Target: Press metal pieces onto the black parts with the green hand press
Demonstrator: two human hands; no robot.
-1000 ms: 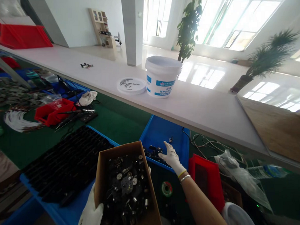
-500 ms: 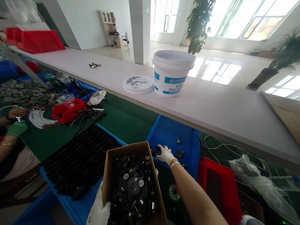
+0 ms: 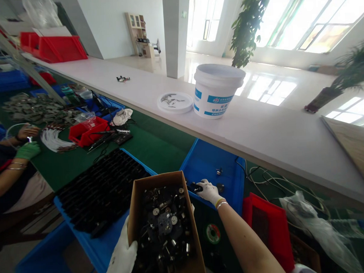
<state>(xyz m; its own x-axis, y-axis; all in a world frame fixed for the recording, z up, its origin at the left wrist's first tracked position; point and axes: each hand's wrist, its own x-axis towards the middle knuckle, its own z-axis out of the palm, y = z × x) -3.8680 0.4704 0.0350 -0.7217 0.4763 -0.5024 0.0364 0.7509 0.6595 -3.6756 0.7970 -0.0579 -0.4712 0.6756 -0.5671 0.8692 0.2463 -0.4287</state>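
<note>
On the green bench mat (image 3: 161, 153), our gloved right hand (image 3: 209, 192) pinched a small black part (image 3: 195, 187) between its fingers, inside the blue bin (image 3: 212, 159); our left hand (image 3: 122, 254) clasped a cardboard box (image 3: 135, 204) of metal parts (image 3: 164, 224).

The camera rides on the person's head and looks forward and down, tilted so that the long white counter (image 3: 259, 126) runs from upper left to lower right across the frame. Close below that counter, nearest the lens, it looks down onto the green-topped workbench (image 3: 161, 153) and a cardboard box (image 3: 164, 228) cut off by the bottom edge, while far beyond the counter it faces a square pillar (image 3: 175, 33) and bright windows (image 3: 303, 20)
</note>
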